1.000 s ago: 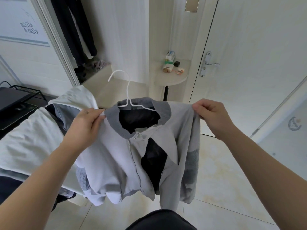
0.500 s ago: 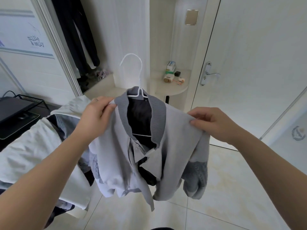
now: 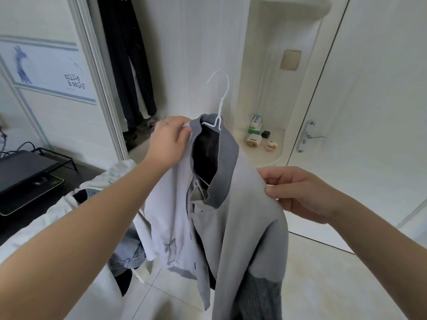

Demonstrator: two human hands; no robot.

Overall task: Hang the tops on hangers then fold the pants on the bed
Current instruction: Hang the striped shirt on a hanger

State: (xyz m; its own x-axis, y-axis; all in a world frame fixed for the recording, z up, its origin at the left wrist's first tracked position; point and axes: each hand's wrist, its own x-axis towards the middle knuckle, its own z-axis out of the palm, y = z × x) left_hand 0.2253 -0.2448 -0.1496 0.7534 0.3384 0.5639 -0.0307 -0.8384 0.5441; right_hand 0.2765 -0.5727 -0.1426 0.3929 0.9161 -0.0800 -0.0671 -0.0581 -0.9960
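Note:
A light grey jacket [image 3: 240,215] with a darker ribbed collar and dark lining hangs in the air on a white wire hanger [image 3: 220,105], whose hook stands above the collar. My left hand [image 3: 169,140] grips the jacket's left shoulder beside the collar, over the hanger's arm. My right hand [image 3: 298,190] pinches the jacket's right shoulder. The front hangs open and the dark knit cuff [image 3: 261,296] dangles low. A heap of clothes [image 3: 76,204], white cloth over denim and dark pieces, lies at the lower left.
An open wardrobe [image 3: 129,65] with dark garments hanging stands at the back left. A rounded corner shelf [image 3: 265,153] holds small items. A white door with a handle [image 3: 309,135] is on the right. A black rack [image 3: 25,167] sits at the far left. Pale tiled floor lies below.
Both hands have raised the jacket on its hanger and turned it, so the hook stands higher and nearer the wardrobe. The view has tilted upward.

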